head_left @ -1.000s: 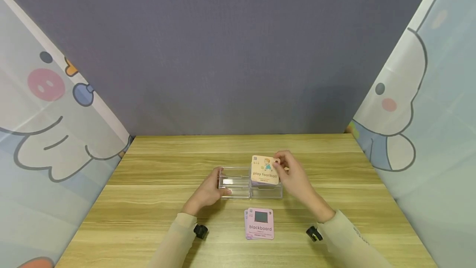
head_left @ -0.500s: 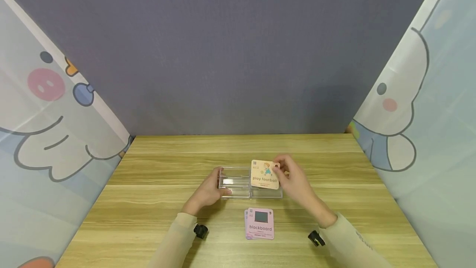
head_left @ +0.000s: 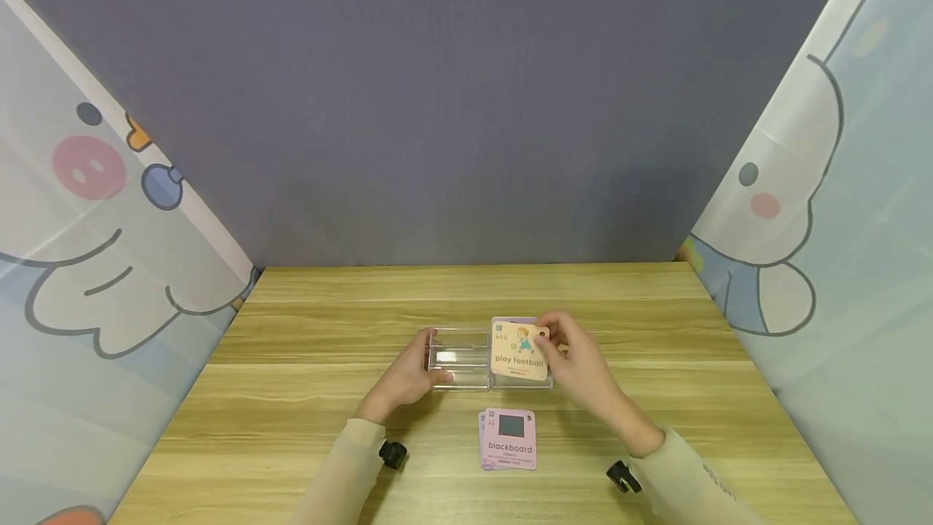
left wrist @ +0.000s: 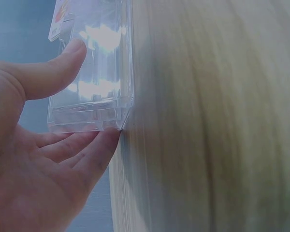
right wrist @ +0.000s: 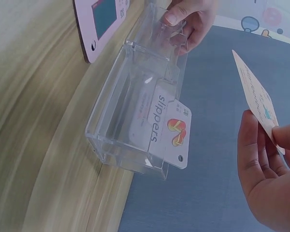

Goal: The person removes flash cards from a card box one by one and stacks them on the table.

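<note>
A clear plastic card holder [head_left: 461, 357] with stepped compartments stands on the table. My left hand [head_left: 408, 371] grips its left end, thumb at the front and fingers along the outer side [left wrist: 63, 140]. Between thumb and fingers, my right hand [head_left: 583, 367] pinches a yellow "play football" flashcard [head_left: 519, 353] by its upper right corner. That card is up above the holder's right half, apart from it in the right wrist view. A "slippers" flashcard [right wrist: 170, 128] leans in the right half's rear compartment; from the head view only its top edge shows.
In front of the holder lies a small stack of pink flashcards, a "blackboard" card [head_left: 510, 439] on top. The wood-grain table [head_left: 291, 395] meets a grey panel [head_left: 466, 144] at the back. Cartoon-print curtains [head_left: 816, 185] hang on both sides.
My right hand has brought the "play football" card nearer to me over the holder, uncovering the top edge of the card behind it. The left hand keeps its place on the holder.
</note>
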A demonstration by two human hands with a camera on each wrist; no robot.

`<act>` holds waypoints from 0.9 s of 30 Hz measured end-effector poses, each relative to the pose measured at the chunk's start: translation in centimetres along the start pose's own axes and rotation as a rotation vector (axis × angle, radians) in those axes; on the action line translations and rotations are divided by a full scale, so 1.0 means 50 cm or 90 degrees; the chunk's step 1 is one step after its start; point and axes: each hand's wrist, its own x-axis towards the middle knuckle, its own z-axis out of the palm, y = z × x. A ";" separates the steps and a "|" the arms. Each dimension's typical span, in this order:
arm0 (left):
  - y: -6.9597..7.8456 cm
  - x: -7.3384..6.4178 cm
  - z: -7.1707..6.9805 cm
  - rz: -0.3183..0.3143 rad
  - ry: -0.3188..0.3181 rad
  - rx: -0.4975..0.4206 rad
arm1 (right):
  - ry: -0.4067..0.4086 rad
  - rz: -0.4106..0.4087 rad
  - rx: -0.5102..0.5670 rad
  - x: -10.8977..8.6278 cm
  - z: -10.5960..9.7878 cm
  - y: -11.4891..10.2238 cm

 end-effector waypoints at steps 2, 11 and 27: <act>0.000 0.000 0.000 0.002 0.001 -0.001 | -0.004 0.002 0.004 -0.002 0.000 0.001; 0.000 -0.001 0.000 0.006 0.000 -0.003 | -0.010 0.020 0.010 -0.014 -0.003 -0.004; 0.002 -0.001 0.000 0.003 0.001 -0.005 | -0.025 0.083 0.034 -0.034 0.001 -0.003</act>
